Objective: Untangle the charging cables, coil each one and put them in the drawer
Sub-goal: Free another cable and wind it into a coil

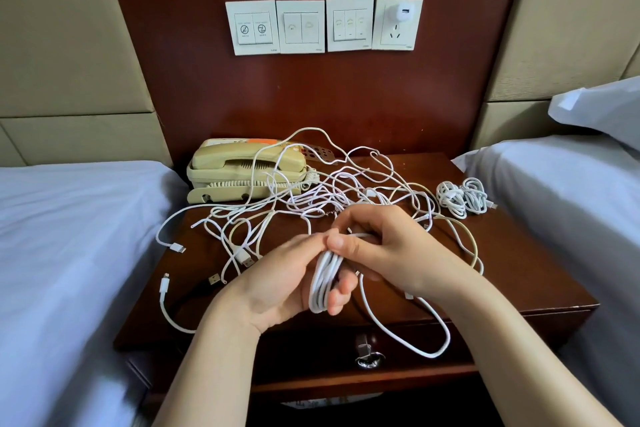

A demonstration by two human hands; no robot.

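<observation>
Dark wood nightstand point(519, 274) between two white-sheeted beds point(69, 236), switch plates point(301, 26) on panelled wall

Dark glossy wood nightstand point(502, 274); smooth white plastic-coated cables point(346, 191); matt yellowed plastic phone point(242, 170); shiny metal drawer knob point(367, 355); soft white cloth bedsheets point(69, 236).

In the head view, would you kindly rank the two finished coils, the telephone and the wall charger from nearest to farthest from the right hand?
1. Finished coils, on the nightstand's right side, nearest the right hand.
2. Telephone, back left.
3. Wall charger, in the wall socket.
</observation>
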